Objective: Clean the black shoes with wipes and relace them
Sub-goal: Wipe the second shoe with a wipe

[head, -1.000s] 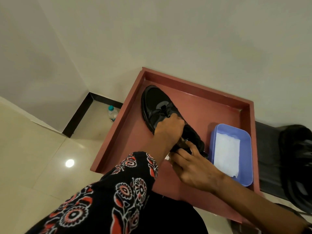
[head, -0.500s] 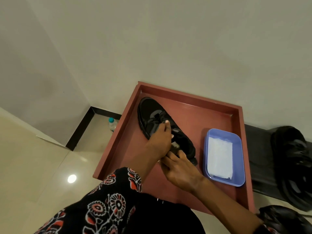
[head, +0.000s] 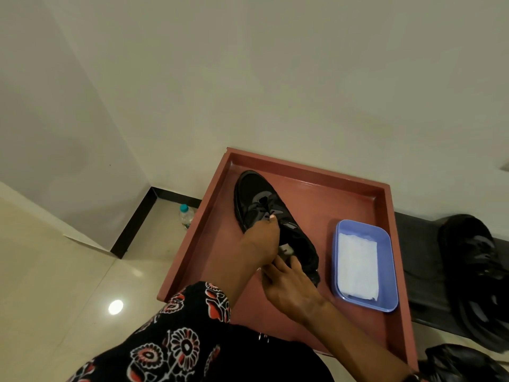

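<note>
A: Where's the shoe (head: 264,208)?

B: On the red tray (head: 355,199), lying slantwise, toe toward the far left corner, heel toward the near side. The tray sits on a desk (head: 413,244) against the wall.

A: And the hands?

B: The left hand (head: 261,241) reaches across the middle of the shoe, thumb tip up at the laces (head: 265,204). Its grip looks pinched on a lace there, fingers curled in under the thumb. The right hand (head: 289,285) is at the heel end, fingers curled onto the collar, touching the shoe. I'd call that grip grasping the shoe, though its fingertips are partly hidden behind the left wrist.

A: The wipes?

B: A white wipe (head: 358,266) lies flat in a blue tub (head: 337,260), on the tray just to the right of the shoe, apart from it.

A: A second shoe?

B: A black one (head: 476,271) rests on the dark desk top right of the tray, well apart from both hands.

A: Anything else?

B: A small bottle (head: 186,216) with a teal cap stands on the floor by the tray's left edge, near the wall corner. The left arm wears a black sleeve (head: 176,340) with red and white flowers.
</note>
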